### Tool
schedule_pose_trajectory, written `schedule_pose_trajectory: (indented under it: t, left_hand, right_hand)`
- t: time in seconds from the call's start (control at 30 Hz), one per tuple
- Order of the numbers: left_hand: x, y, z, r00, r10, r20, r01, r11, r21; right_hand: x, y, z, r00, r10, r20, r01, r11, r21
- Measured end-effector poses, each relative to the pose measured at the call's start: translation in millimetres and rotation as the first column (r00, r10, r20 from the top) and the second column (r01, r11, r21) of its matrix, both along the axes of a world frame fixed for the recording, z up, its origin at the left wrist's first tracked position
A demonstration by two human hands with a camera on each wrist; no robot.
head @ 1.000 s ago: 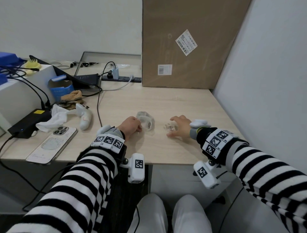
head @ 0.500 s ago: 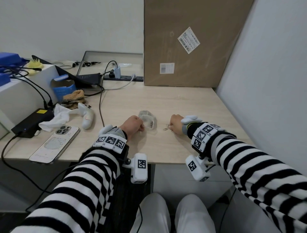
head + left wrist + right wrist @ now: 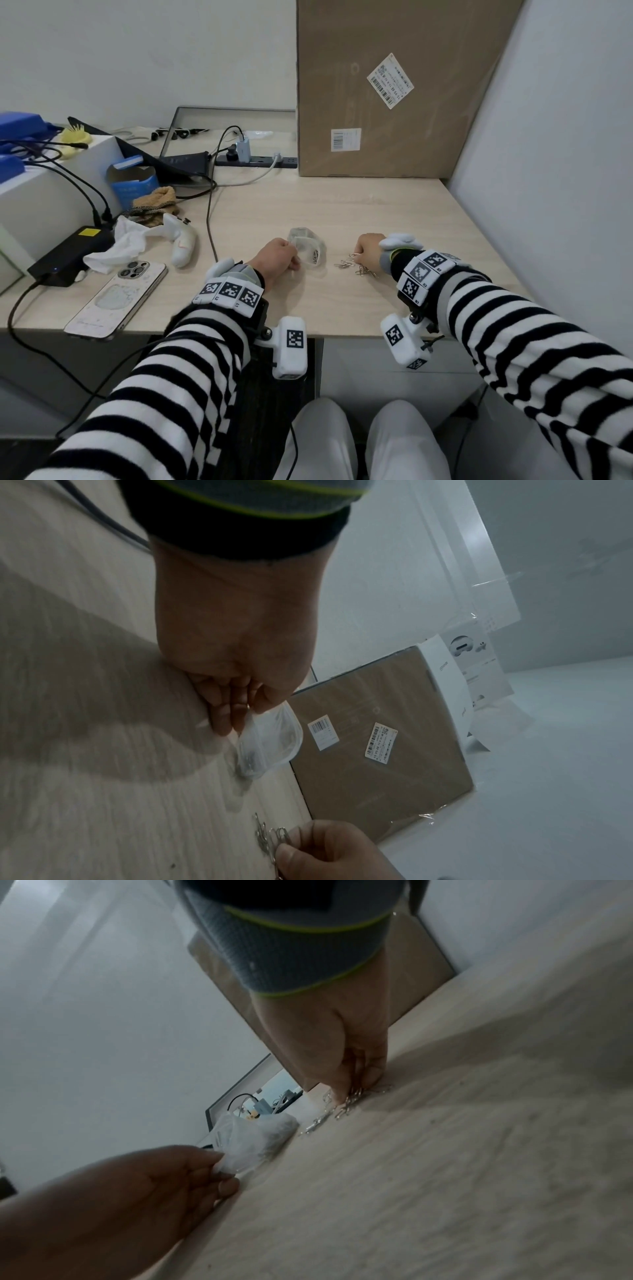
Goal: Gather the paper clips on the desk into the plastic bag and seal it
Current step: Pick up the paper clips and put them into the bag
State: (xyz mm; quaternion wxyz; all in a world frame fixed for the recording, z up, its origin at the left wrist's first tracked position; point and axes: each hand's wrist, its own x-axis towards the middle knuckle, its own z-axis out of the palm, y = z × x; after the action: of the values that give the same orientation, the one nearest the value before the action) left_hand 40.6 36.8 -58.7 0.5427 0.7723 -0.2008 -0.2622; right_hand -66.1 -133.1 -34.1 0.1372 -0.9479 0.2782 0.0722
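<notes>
A small clear plastic bag [image 3: 306, 247] lies on the wooden desk [image 3: 376, 212] with a few paper clips inside. My left hand [image 3: 279, 258] pinches the bag's near edge [image 3: 260, 723] and holds its mouth up. Several silver paper clips [image 3: 352, 265] lie loose on the desk to the right of the bag. My right hand [image 3: 368, 248] is curled over them, its fingertips [image 3: 356, 1091] pinching a bunch of clips against the desk. In the left wrist view the right hand [image 3: 322, 850] grips clips [image 3: 270, 837] at the bottom edge.
A large cardboard box [image 3: 394, 89] stands at the back against the right wall. To the left lie a phone [image 3: 116, 301], a white controller [image 3: 181, 240], crumpled tissue [image 3: 116, 246], a black adapter [image 3: 68, 253] and cables [image 3: 210, 219]. A power strip [image 3: 257, 159] sits behind.
My right hand has drawn in toward me and curled its spread fingers into a pinch over the clips. The left hand still holds the bag in the same place.
</notes>
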Motion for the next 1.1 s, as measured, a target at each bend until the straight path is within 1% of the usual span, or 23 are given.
schedule_pose_trajectory:
  t: [0.03, 0.1, 0.17, 0.23, 0.3, 0.4, 0.5, 0.57, 0.67, 0.8, 0.9, 1.0, 1.07, 1.1]
  left_hand:
    - [-0.7, 0.7, 1.1, 1.0, 0.006, -0.004, -0.006, 1.0, -0.001]
    - [-2.0, 1.7, 1.9, 1.0, 0.014, -0.018, -0.014, 1.0, -0.006]
    - [-3.2, 2.1, 3.5, 0.999, 0.012, -0.038, -0.013, 1.0, -0.02]
    - [-5.7, -0.3, 7.9, 0.999, 0.01, -0.052, -0.012, 0.999, -0.042]
    - [-11.1, -3.0, 13.9, 0.999, 0.002, -0.04, -0.004, 0.998, -0.06]
    - [-21.8, -10.0, 24.7, 1.0, -0.011, -0.011, 0.01, 0.995, -0.103]
    - [-28.7, -16.4, 31.0, 1.0, -0.005, -0.006, 0.004, 0.99, -0.14]
    - [-29.8, -18.1, 31.7, 0.999, 0.004, -0.047, -0.011, 0.988, -0.151]
    - [-27.3, -15.7, 29.3, 0.993, 0.032, -0.116, -0.047, 0.99, -0.133]
    - [-24.3, -9.2, 27.7, 0.985, 0.039, -0.167, -0.062, 0.989, -0.135]
    - [-24.5, -7.5, 27.5, 0.982, 0.045, -0.182, -0.071, 0.988, -0.138]
    - [-24.0, -8.5, 26.3, 0.98, 0.062, -0.188, -0.09, 0.985, -0.145]
    - [-22.8, -9.7, 23.8, 0.981, 0.064, -0.181, -0.089, 0.987, -0.133]
    - [-21.6, -9.7, 22.2, 0.982, 0.071, -0.173, -0.094, 0.987, -0.128]
  right_hand:
    - [-0.4, -0.8, -0.5, 0.999, -0.036, 0.021, 0.036, 0.999, 0.032]
    - [-2.8, -3.6, -2.9, 0.984, -0.133, 0.117, 0.118, 0.984, 0.132]
    - [-5.4, -5.3, -4.9, 0.955, -0.206, 0.213, 0.153, 0.958, 0.243]
    - [-7.2, -5.7, -2.5, 0.911, -0.254, 0.326, 0.129, 0.924, 0.361]
    - [-5.2, -0.1, 3.7, 0.843, -0.304, 0.444, 0.088, 0.892, 0.444]
    - [4.8, 12.7, 16.1, 0.756, -0.318, 0.572, -0.016, 0.865, 0.502]
    - [12.8, 28.5, 27.5, 0.72, -0.248, 0.648, -0.084, 0.896, 0.437]
    - [16.2, 37.1, 29.4, 0.718, -0.188, 0.67, -0.102, 0.924, 0.368]
    - [18.9, 43.6, 23.4, 0.738, -0.119, 0.664, -0.129, 0.941, 0.311]
    - [16.6, 42.3, 14.1, 0.771, -0.037, 0.636, -0.157, 0.956, 0.247]
    - [13.8, 39.9, 12.4, 0.773, -0.017, 0.635, -0.179, 0.953, 0.243]
    - [9.3, 33.2, 13.4, 0.742, 0.027, 0.67, -0.22, 0.953, 0.206]
    - [4.3, 26.4, 14.2, 0.72, 0.038, 0.692, -0.202, 0.967, 0.157]
    - [1.0, 21.7, 14.9, 0.727, 0.023, 0.686, -0.165, 0.976, 0.142]
